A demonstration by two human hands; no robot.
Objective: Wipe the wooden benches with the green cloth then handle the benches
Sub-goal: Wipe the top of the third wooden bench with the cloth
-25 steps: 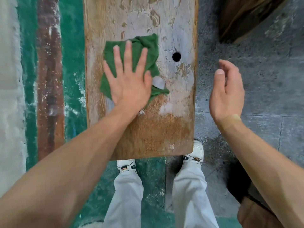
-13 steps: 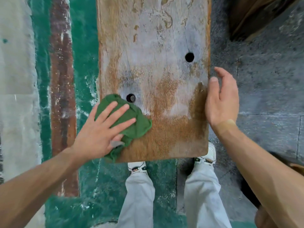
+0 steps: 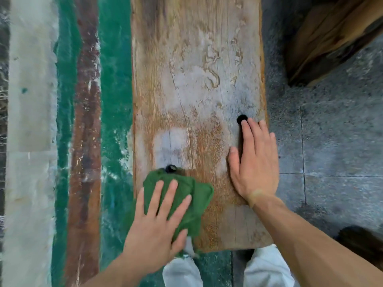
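Observation:
A worn wooden bench (image 3: 196, 90) runs away from me, its near end at my legs. It is dusty white in the middle and browner near me, with two round black holes. The green cloth (image 3: 192, 195) lies bunched on the near left corner, just below the left hole. My left hand (image 3: 157, 220) presses flat on the cloth, fingers spread. My right hand (image 3: 253, 162) rests flat on the bench's right edge, palm down, fingertips beside the right hole.
Green painted floor (image 3: 116, 100) with a rusty brown stripe (image 3: 87, 141) and a pale strip lies left of the bench. Grey stone paving (image 3: 331, 152) is on the right. Another wooden piece (image 3: 331, 38) sits at the upper right. My white trouser legs stand at the bench end.
My left hand slid the cloth from the bench's middle down to its near left corner. My right hand came off the air and settled flat on the bench's right side.

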